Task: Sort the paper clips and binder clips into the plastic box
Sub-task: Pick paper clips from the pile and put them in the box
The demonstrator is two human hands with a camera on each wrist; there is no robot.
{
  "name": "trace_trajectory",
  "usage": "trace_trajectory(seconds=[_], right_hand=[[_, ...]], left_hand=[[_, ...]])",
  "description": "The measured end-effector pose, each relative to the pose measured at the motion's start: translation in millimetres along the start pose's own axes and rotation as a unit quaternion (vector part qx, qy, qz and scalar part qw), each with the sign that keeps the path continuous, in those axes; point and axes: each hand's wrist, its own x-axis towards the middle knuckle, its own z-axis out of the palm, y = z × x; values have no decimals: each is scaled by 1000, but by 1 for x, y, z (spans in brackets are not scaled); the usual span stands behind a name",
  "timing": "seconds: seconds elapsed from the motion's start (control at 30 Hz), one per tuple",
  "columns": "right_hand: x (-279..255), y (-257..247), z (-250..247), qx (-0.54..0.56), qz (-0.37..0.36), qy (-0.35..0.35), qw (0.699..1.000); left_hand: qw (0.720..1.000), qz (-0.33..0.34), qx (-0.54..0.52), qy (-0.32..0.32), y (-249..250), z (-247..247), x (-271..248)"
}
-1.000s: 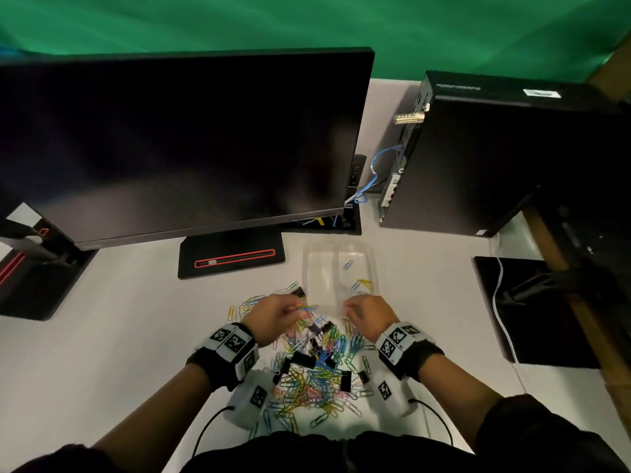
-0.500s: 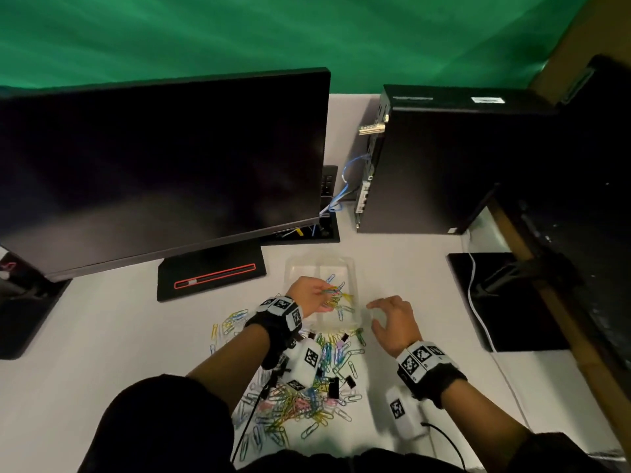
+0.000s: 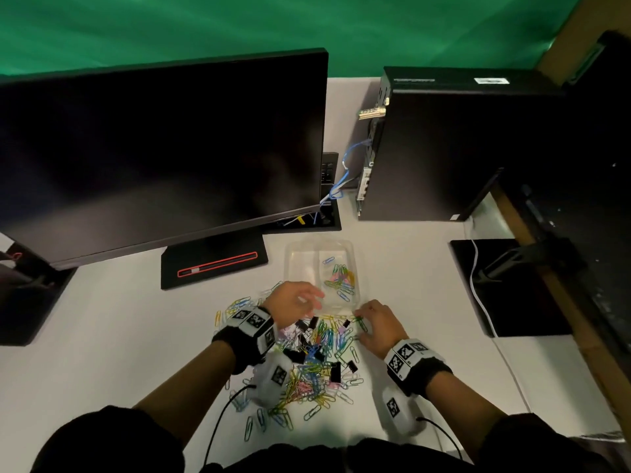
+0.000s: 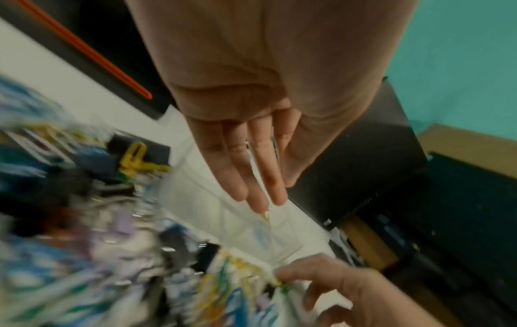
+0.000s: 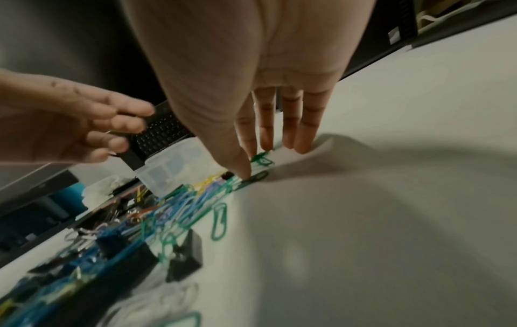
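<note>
A clear plastic box (image 3: pixel 309 249) stands behind a pile of coloured paper clips (image 3: pixel 307 380) mixed with black binder clips (image 3: pixel 335 372). Its right compartment holds several paper clips (image 3: pixel 341 281). My left hand (image 3: pixel 307 300) hovers over the box's near left corner, fingers straight and empty (image 4: pixel 260 194). My right hand (image 3: pixel 362 319) rests at the pile's right edge. Its thumb and fingertips (image 5: pixel 246 170) press on green paper clips (image 5: pixel 261 162) lying on the table beside the box (image 5: pixel 165 172).
A large monitor (image 3: pixel 153 148) on a black stand (image 3: pixel 215 264) rises behind the pile on the left. A black computer case (image 3: pixel 454 148) stands behind on the right. A black pad (image 3: pixel 519 288) with a white cable lies to the right.
My left hand let a bunch of paper clips fall into the right compartment and drew back empty toward the pile. My right hand moved left onto the green clips.
</note>
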Motion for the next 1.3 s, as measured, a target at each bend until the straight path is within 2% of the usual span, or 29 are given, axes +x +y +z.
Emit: trace_trajectory(seconds=[0.1,0.23,0.37,0.6,0.77,0.9,1.0,1.2,1.3], right_hand=[[-5,2,3,12,-18,1,1000],[-21,5,12,30,-36,-13,999],[-32,0,21,36,-37,-34,998],[-31,-25,33,36,-55,-80,995],[-30,-31,35,20,-50,-81,995],[-29,-28,29,24,-47,-66,996],[-28,-25,24,50,-30,-54,997],[-22,-24,13,80,7,-18,997],[-21,-28,11,67,-8,-43,997]], left_hand=[[986,24,162,-44,-16,-5,-32],[963,-27,259,-74,-54,-8,-65],[955,-100,268,-73,-83,3,-89],[951,-86,296,-35,-86,43,-86],[968,-59,240,30,-82,56,-74],[975,-38,216,45,-81,51,-72],[977,-46,201,53,-84,43,-74],[982,-101,114,114,-93,31,-77],[985,-100,66,123,-95,24,-77]])
